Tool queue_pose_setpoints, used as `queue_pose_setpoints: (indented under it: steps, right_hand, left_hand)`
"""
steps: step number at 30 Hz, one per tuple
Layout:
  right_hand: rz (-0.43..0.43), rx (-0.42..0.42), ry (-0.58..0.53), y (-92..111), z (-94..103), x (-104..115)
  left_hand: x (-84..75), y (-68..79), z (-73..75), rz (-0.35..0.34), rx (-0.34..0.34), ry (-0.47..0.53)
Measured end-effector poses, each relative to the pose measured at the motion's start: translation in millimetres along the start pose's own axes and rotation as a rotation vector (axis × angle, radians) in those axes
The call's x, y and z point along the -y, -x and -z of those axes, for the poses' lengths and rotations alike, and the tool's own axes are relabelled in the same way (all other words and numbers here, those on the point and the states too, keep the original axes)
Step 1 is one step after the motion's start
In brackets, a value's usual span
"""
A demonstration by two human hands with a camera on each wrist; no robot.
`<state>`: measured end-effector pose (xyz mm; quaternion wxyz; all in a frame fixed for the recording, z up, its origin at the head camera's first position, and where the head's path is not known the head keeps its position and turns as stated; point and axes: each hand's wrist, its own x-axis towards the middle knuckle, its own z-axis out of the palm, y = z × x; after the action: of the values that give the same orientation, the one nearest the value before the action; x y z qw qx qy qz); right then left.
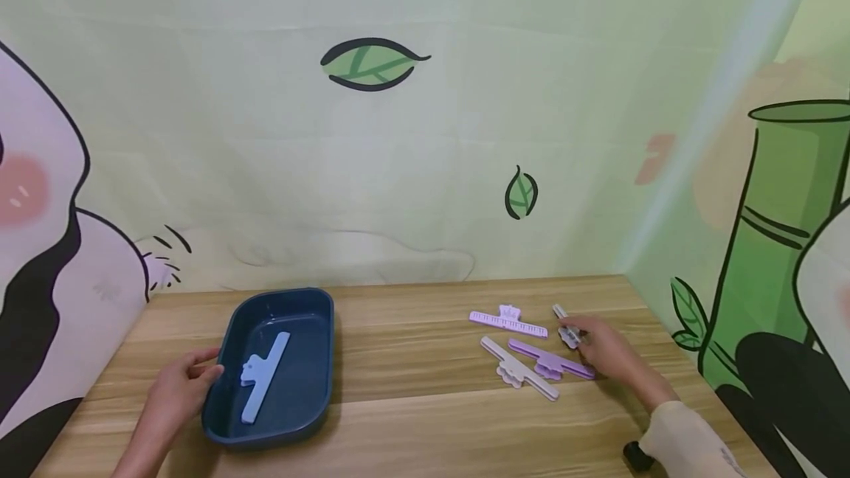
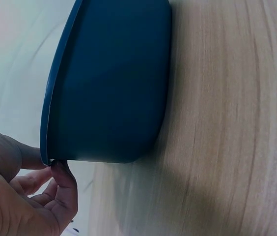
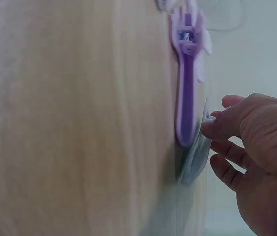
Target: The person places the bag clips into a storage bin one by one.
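My left hand (image 1: 174, 391) pinches the left rim of a dark blue plastic tray (image 1: 305, 404) between thumb and fingers; the left wrist view shows this grip at the corner of the tray (image 2: 109, 88). Inside it lies a light blue sealing clip (image 1: 267, 377). On the right, my right hand (image 1: 606, 349) holds a grey sealing clip (image 1: 564, 321) by its handle side, low over the table. Close by it lie a purple clip (image 1: 561, 364), a lavender clip with ruler-like marks (image 1: 508, 324) and a pale pinkish-grey clip (image 1: 520, 369).
Both hands work over a wood-grain table (image 1: 398, 389). Behind it hangs a printed cloth backdrop (image 1: 425, 168) with leaves and bamboo, meeting the table's back edge. A small black object (image 1: 637, 456) is by the right sleeve.
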<state>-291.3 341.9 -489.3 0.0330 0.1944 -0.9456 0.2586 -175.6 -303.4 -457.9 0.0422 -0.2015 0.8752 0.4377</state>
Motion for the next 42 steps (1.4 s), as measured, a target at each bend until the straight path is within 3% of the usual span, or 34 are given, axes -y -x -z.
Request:
queue_pose_setpoints:
  steps: [10,28,39,42]
  right_hand:
    - [-0.087,-0.13,-0.176,4,18.3,-1]
    - [-0.209,-0.184,-0.546,5,55.1,25]
    - [-0.118,-0.234,-0.778,8,73.8,37]
    - [-0.122,-0.244,-0.785,8,77.2,38]
  left_hand:
    - [1.1,0.7,-0.1,0.017,0.014,0.011]
    - [4.9,-5.4,-0.9,0.038,0.028,0.018]
    - [0.2,-0.8,-0.2,0.009,0.007,-0.011]
    - [0.2,-1.4,0.3,-0.003,0.002,-0.015]
